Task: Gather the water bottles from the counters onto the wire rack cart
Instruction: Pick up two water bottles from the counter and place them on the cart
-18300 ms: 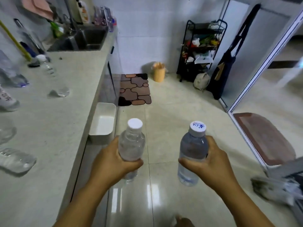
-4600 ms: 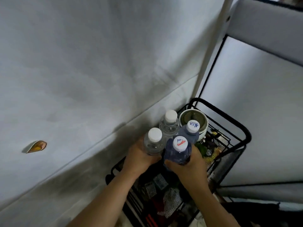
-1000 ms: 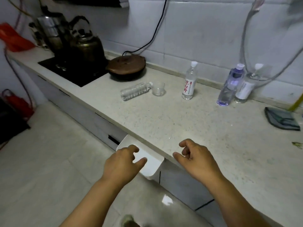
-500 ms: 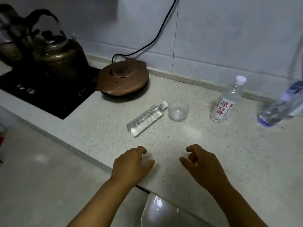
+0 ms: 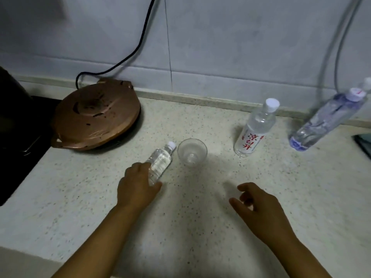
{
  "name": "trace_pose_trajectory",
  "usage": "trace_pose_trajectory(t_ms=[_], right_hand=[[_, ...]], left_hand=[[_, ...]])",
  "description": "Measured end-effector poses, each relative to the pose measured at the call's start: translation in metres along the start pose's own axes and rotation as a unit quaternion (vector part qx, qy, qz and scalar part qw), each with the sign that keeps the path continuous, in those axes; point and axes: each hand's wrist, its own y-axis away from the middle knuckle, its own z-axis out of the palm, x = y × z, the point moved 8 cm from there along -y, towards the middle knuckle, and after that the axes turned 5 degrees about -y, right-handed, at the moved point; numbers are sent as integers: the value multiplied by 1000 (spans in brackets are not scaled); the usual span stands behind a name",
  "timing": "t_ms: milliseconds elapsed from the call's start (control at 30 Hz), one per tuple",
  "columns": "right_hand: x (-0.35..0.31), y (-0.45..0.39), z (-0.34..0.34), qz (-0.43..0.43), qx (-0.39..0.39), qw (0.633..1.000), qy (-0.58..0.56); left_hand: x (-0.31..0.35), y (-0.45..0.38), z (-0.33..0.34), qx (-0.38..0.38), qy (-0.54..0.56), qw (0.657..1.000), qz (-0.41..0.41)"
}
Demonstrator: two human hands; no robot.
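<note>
A small clear water bottle [image 5: 160, 160] lies on its side on the speckled counter [image 5: 190, 227], white cap pointing away from me. My left hand [image 5: 137, 186] wraps its fingers around the bottle's base end while it rests on the counter. A taller bottle with a white label and red characters [image 5: 254, 130] stands upright at the back right. A blue-tinted bottle [image 5: 325, 121] stands further right, blurred, and only the cap of another bottle shows behind it. My right hand [image 5: 259, 207] hovers open over the counter, empty, below the labelled bottle. The wire rack cart is out of view.
A clear drinking glass [image 5: 192, 152] stands upright just right of the lying bottle's cap. A round brown lidded pan [image 5: 96, 115] sits at the back left with a black cable behind it. A dark stove top [image 5: 22, 149] fills the left edge. Grey hoses hang at the far right.
The view has closed in on the counter. My left hand has reached forward and closed around the lying bottle's base. My right hand has moved forward, still empty.
</note>
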Motion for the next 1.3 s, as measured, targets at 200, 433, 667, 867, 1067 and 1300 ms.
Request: trace_pose_trajectory(t_ms=[200, 433, 667, 867, 1067, 1300], right_hand=[[17, -9, 6, 12, -11, 1000, -23], [22, -19, 2, 7, -6, 999, -41], [35, -39, -25, 12, 17, 999, -24], [29, -73, -65, 14, 104, 993, -55], [15, -126, -101, -1, 192, 969, -158], [18, -172, -83, -40, 193, 961, -195]], left_hand=[[1, -29, 30, -61, -27, 997, -37], [-9, -32, 34, -78, -7, 994, -81], [8, 12, 4, 3, 94, 995, -36], [77, 22, -34, 70, 177, 981, 48], [134, 22, -37, 57, 228, 968, 91], [152, 24, -27, 56, 235, 966, 87]])
